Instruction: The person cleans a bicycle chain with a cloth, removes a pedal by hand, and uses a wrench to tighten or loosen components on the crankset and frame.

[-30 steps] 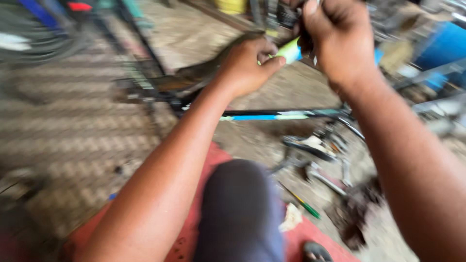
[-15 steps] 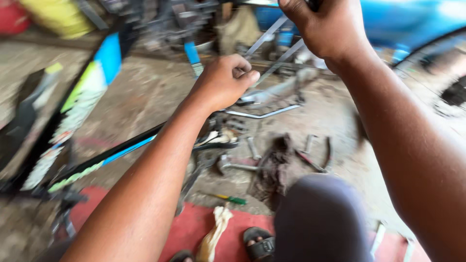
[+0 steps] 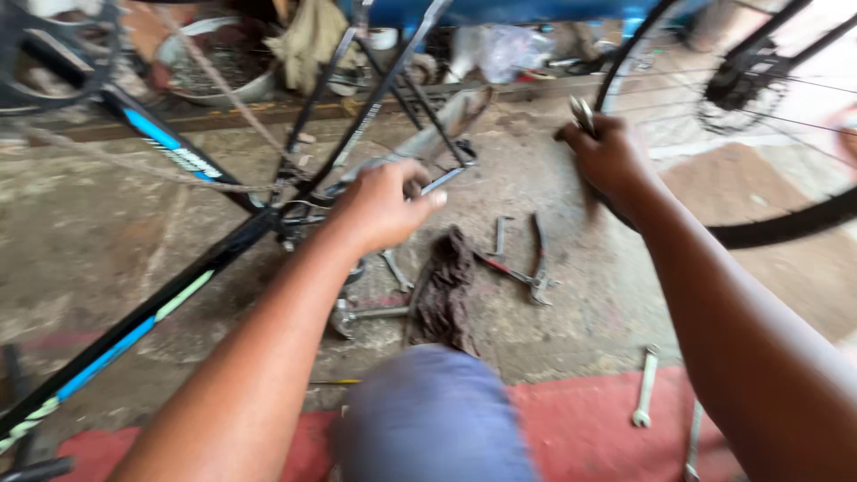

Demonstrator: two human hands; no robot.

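My left hand (image 3: 386, 203) reaches forward with fingers loosely curled, over the black and blue bicycle frame (image 3: 183, 161) near where its tubes meet. I cannot tell whether it touches the frame. My right hand (image 3: 610, 157) is closed around a small metal tool (image 3: 582, 113) whose tip sticks up from the fist, just left of the bicycle wheel (image 3: 759, 107). Between the hands, on the concrete floor, lie pliers (image 3: 538, 268), a dark rag (image 3: 446, 286) and a hammer (image 3: 361, 314).
A spanner (image 3: 643, 386) lies on the red mat (image 3: 589, 419) at the bottom. My knee in blue-grey cloth (image 3: 433, 415) fills the lower middle. A metal bowl (image 3: 214, 62) and clutter line the back wall. A chainring (image 3: 54, 54) shows at the top left.
The view has swung right, bringing the wheel into sight. My right hand dropped lower and now shows a metal tool. My left hand has opened and moved over the frame.
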